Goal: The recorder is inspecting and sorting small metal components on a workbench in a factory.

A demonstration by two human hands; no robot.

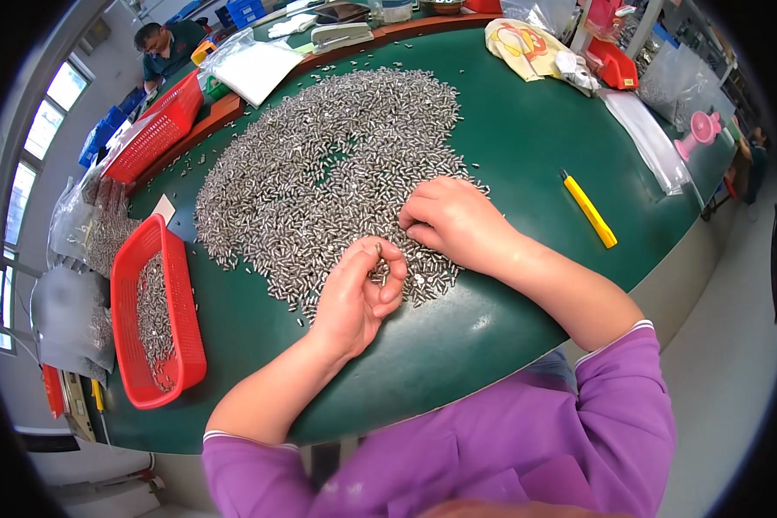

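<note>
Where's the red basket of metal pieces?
The red basket sits left in the head view, on the green table, between the metal pile and clear bags.

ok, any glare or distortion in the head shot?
Head view: fisheye bends the lines around the windows at left, corners go black. Head view, glare: panes near white, small metal pieces glinting, pale patch on the green tabletop, near side.

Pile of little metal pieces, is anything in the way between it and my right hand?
Nothing visible: your right hand is at the near-right part of the pile. Your left hand is beside it, not between.
</note>
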